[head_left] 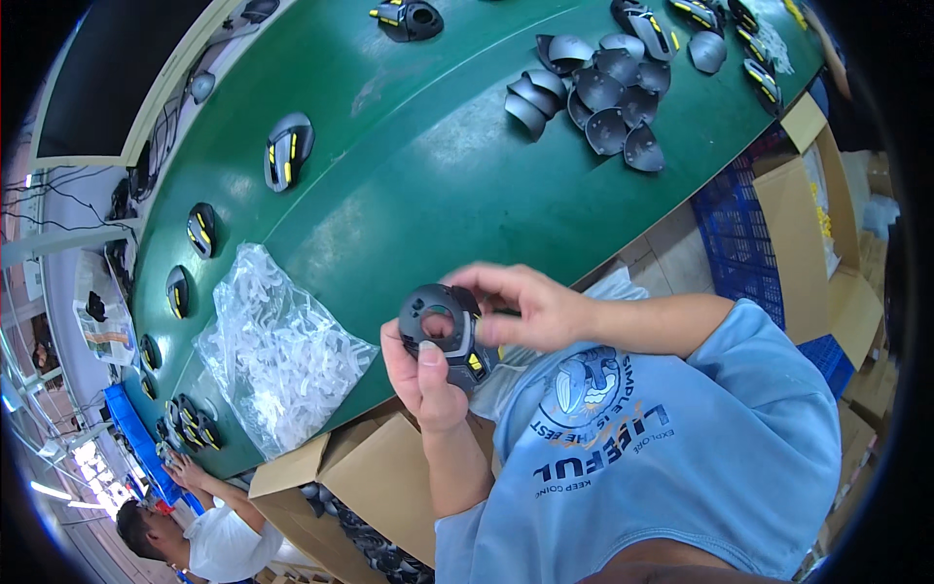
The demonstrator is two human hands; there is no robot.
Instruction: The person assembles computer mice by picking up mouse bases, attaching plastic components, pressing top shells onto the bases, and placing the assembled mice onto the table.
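A dark grey computer mouse shell (pixel 418 310) with a round hole in its top and yellow strips on its side is held in front of my chest. My left hand (pixel 428 384) is closed around its near end, thumb pressed on the surface by the hole. From the right, my right hand (pixel 530 307) grips the shell's other side, its fingertips partly hidden behind it and slightly blurred. A clear plastic bag (pixel 282 341) full of small translucent pieces lies on the green table (pixel 428 204) to the left of my hands.
Curved grey covers (pixel 603 92) lie heaped at the far right. Mouse shells (pixel 289 151) are spaced along the table's left side. Open cardboard boxes (pixel 375 477) stand below the near edge, beside blue crates (pixel 735 238) further right. Another person (pixel 229 535) works at lower left.
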